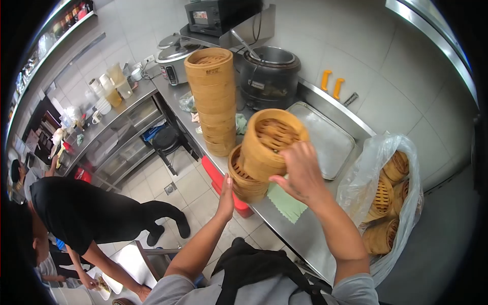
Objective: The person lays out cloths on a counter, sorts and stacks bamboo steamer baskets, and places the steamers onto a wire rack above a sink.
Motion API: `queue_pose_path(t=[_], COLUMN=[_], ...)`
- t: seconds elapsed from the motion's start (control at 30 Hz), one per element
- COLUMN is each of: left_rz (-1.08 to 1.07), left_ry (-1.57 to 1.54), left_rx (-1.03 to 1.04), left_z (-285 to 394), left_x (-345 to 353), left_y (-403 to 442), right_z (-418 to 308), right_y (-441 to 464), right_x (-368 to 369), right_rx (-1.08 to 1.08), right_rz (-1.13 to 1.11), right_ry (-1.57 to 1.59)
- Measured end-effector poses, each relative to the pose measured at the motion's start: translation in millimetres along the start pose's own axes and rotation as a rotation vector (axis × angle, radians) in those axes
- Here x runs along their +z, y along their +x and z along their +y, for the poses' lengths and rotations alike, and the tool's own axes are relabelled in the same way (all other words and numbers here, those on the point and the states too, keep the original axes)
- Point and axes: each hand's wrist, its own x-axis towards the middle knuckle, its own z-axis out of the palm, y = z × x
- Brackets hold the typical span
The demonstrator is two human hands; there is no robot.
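Note:
My right hand [303, 170] grips the near right rim of a bamboo steamer basket [262, 155], fingers over its edge and thumb on its outside. This basket is tilted above another bamboo steamer [249, 189] with a slatted base. My left hand [226, 199] is upright with fingers stretched out, against or very close to the left side of the lower steamer. Behind them rises a tall stack of bamboo steamers [216, 104]. A pale green cloth [284, 202] lies on the counter beside the lower steamer.
A clear plastic bag [356, 178] with several bamboo steamers stands at right. A metal tray [325, 137], a black soup warmer [269, 79] and a rice cooker [175, 58] are along the wall. A red bin [213, 175] sits below the counter edge. A co-worker [96, 213] bends over at left.

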Motion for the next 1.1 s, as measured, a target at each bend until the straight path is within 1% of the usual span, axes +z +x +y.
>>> queue_pose_path(t=[0.03, 0.07, 0.2, 0.27, 0.33, 0.37, 0.43, 0.47, 0.53, 0.57, 0.6, 0.63, 0.67, 0.7, 0.73, 0.8, 0.83, 0.87, 0.9, 0.93, 0.97, 1.0, 1.03, 1.07, 1.1], left_rz=[-0.032, -0.036, -0.083, -0.098, -0.178, -0.182, -0.111, -0.131, -0.022, -0.130, -0.208, -0.228, -0.114, -0.125, -0.109, -0.047, 0.006, 0.069, 0.119, 0.173, 0.255, 0.247, 0.131, 0.014, -0.079], left_ry=[-0.019, -0.027, -0.011, -0.005, 0.018, 0.017, 0.001, 0.003, 0.073, -0.079, -0.067, -0.090, -0.098, -0.085, -0.072, -0.056, -0.033, -0.012, 0.041, 0.089, 0.070, 0.075, 0.137, 0.201, 0.228], left_rx=[0.057, 0.053, 0.116, 0.139, 0.410, 0.408, 0.349, 0.347, 0.020, 0.120, 0.129, 0.175, 0.125, 0.148, 0.136, 0.100, 0.136, 0.172, 0.207, 0.248, 0.259, 0.266, 0.244, 0.220, 0.169], left_z=[2.8, 5.0, 28.6, 29.7, 23.3, 19.4, 18.2, 17.3, 23.5, 2.9, -18.1, 5.0, 11.2, 14.4, 1.8, 1.3, 3.6, 2.5, -3.1, -9.7, -23.6, -42.5, -61.4, -68.7, -65.0], left_x=[-2.9, -6.3, -7.4, -7.7, -8.6, -9.5, -7.7, -10.5, -13.0, -20.8, -31.7, -22.2, -14.9, -12.8, -19.0, -17.2, -13.4, -10.1, -11.9, -18.1, -24.8, -31.7, -40.9, -42.3, -25.1], left_y=[4.0, 7.3, 8.7, 15.9, 26.2, 29.9, 30.3, 26.4, 14.5, 33.7, 52.7, 33.8, 26.1, 20.8, 29.5, 24.9, 19.2, 16.9, 14.6, 12.7, 14.3, 11.5, 6.9, 5.0, -8.6], right_z=[-6.4, -10.0, -19.5, -25.3, -31.1, -32.2, -28.4, -25.2, -17.1, -13.5, -13.0, -16.0, -18.4, -21.6, -24.8, -27.0, -17.3, 0.0, 15.4, 37.4, 58.6, 67.8, 82.0, 87.3, 91.1], right_y=[10.6, 18.0, 29.9, 32.3, 30.4, 30.1, 28.7, 26.5, 16.3, 13.0, 9.6, 8.7, 5.8, -0.9, -8.6, -37.0, -59.7, -88.9, -123.7, -168.4, -214.2, -251.5, -293.1, -327.3, -355.9], right_x=[14.2, 23.5, 40.7, 38.7, 40.8, 42.0, 46.9, 49.5, 65.5, 70.9, 74.2, 71.0, 66.2, 66.2, 48.4, 17.3, 6.1, -4.7, -23.2, -33.5, -49.1, -78.7, -87.3, -97.7, -106.2], right_rx=[-0.006, -0.013, -0.042, -0.008, -0.034, -0.055, -0.049, -0.045, -0.066, -0.107, -0.102, -0.063, -0.100, -0.064, -0.042, 0.013, 0.044, 0.094, 0.276, 0.464, 0.618, 0.922, 1.085, 1.136, 1.181], right_rz=[-0.047, -0.098, -0.156, -0.184, -0.196, -0.206, -0.189, -0.170, -0.107, -0.099, -0.159, -0.142, -0.038, 0.005, 0.012, 0.151, 0.255, 0.381, 0.460, 0.547, 0.634, 0.487, 0.445, 0.352, 0.252], right_ry=[0.008, 0.018, -0.012, -0.028, -0.038, -0.045, -0.028, -0.014, -0.008, 0.006, -0.037, 0.005, -0.051, -0.017, 0.046, 0.207, 0.147, 0.085, 0.009, -0.155, -0.344, -0.450, -0.683, -0.872, -1.059])
